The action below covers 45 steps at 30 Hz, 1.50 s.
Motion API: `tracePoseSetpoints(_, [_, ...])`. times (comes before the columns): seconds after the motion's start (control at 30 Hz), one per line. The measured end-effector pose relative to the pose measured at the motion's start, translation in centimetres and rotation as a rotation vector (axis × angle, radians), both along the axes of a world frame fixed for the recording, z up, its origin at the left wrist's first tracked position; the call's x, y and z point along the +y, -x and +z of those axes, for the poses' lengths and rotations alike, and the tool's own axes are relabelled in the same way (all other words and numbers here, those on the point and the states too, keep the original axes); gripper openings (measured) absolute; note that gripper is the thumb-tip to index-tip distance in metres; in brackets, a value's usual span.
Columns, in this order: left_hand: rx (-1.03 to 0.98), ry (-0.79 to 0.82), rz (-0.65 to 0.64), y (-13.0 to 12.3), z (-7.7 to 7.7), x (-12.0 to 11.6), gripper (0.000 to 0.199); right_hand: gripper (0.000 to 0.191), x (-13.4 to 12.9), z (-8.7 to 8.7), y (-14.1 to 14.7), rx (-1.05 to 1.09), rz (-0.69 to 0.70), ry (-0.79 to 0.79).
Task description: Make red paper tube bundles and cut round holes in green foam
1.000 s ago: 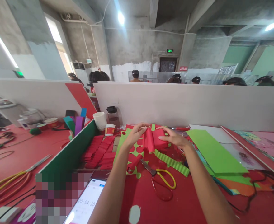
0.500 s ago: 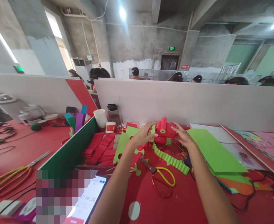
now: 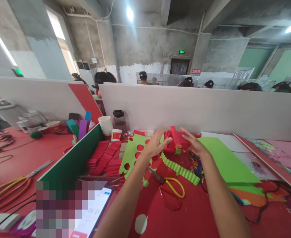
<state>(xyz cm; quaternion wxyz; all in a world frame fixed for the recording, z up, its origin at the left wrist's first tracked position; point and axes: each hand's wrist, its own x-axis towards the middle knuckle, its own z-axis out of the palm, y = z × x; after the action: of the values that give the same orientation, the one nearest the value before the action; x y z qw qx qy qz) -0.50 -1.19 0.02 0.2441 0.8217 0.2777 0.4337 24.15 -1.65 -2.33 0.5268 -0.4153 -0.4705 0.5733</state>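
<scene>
Phone (image 3: 96, 211): at your lower left, its lit screen showing a timer; a blurred patch covers part of that corner.
Table (image 3: 165, 218): red, with a white oval (image 3: 141, 223) near you.
Scissors (image 3: 161, 180): lying before you, one handle loop yellow, the other red, blades pointing away.
Green strip (image 3: 181, 169): pleated, just beyond the scissors, slanting down to the right.
Left hand (image 3: 157, 144): loose, fingers spread, thumb held apart.
Right hand (image 3: 195, 144): also loose and spread, facing your other one.
Red roll (image 3: 176, 137): between your two hands, tilted, its round end towards you, over red pieces (image 3: 184, 144); whether your thumbs touch any of this, I cannot tell.
Holed sheet (image 3: 130, 148): green, left of the roll.
Green sheets (image 3: 227, 158): stacked on your right.
Cups (image 3: 105, 125): at the left rear, beside a bottle (image 3: 119, 120).
Partition (image 3: 197, 109): white, spanning the back.
People (image 3: 143, 76): heads showing above it.
</scene>
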Motion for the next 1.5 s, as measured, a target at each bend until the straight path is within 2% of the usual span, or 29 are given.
tracePoseSetpoints(0.07, [-0.123,0.124,0.011,0.1,-0.1,0.2,0.050,0.065,-0.4,0.3,-0.1,-0.002,0.056,0.014])
tracePoseSetpoints(0.1, [-0.156,0.197,-0.023,0.2,-0.2,0.3,0.051,0.062,-0.6,0.5,-0.1,-0.011,0.092,0.021])
tracePoseSetpoints(0.2, [-0.158,0.356,-0.263,0.6,-0.3,0.4,0.050,0.052,-0.9,0.7,0.5,-0.037,0.186,0.034])
tracePoseSetpoints(0.27, [-0.170,0.387,-0.347,0.8,-0.4,0.4,0.047,0.044,-0.7,0.6,0.9,-0.035,0.193,0.041])
tracePoseSetpoints(0.33, [-0.203,0.395,-0.319,0.8,-0.7,0.7,0.044,0.040,-0.2,0.2,1.2,-0.028,0.134,0.040])
tracePoseSetpoints(0.43, [-0.250,0.422,-0.221,0.6,-1.4,1.6,0.039,0.046,0.6,-0.4,1.1,-0.058,0.032,0.012])
tracePoseSetpoints(0.6, [-0.393,0.382,0.057,0.1,-3.2,3.6,0.039,0.049,0.9,-0.2,0.6,-0.224,-0.050,-0.150])
tracePoseSetpoints(0.67, [-0.422,0.359,0.128,0.1,-3.8,4.1,0.036,0.047,0.9,-0.1,0.5,-0.332,-0.061,-0.214])
tracePoseSetpoints(0.77, [-0.429,0.352,0.143,0.1,-4.4,4.4,0.034,0.043,1.2,-0.3,0.5,-0.452,-0.081,-0.259])
tracePoseSetpoints(0.93, [-0.402,0.334,0.111,0.5,-4.8,4.4,0.034,0.039,1.6,-1.1,0.9,-0.505,-0.112,-0.293])
tracePoseSetpoints(1.07, [-0.396,0.337,0.084,0.7,-4.5,4.1,0.035,0.034,1.4,-0.9,1.6,-0.532,-0.122,-0.333])
tracePoseSetpoints(1.23, [-0.370,0.352,0.051,1.1,-3.1,3.1,0.037,0.037,1.3,0.0,2.3,-0.452,-0.205,-0.396])
tracePoseSetpoints(1.37, [-0.247,0.342,0.060,1.6,-1.7,2.2,0.041,0.041,1.0,0.8,2.7,-0.379,-0.228,-0.368])
tracePoseSetpoints(1.5, [-0.063,0.288,-0.038,2.1,-0.4,1.5,0.042,0.039,0.1,1.8,3.5,-0.410,-0.213,-0.405])
